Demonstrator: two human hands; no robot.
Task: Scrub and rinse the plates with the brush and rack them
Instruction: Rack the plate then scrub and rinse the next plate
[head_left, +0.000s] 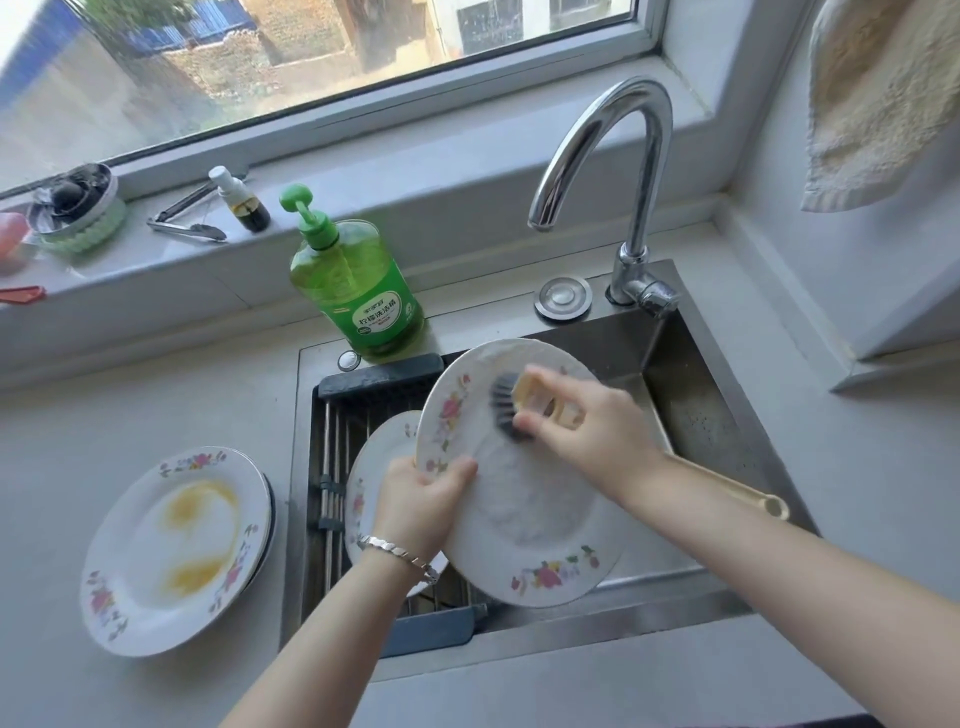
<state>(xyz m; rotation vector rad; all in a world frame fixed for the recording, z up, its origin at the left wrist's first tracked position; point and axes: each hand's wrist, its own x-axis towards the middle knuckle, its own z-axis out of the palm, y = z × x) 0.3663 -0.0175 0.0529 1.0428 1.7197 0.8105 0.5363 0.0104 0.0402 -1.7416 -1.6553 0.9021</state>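
Blurred brush; racked plate (mostly hidden)

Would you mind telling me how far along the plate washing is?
A first plate already lies on the sink rack. The left hand holds a second plate while the right hand scrubs it with the brush. The yellow-smeared stack on the counter is left.

Glossy ceramic plate, shiny chrome faucet, brushed steel sink.
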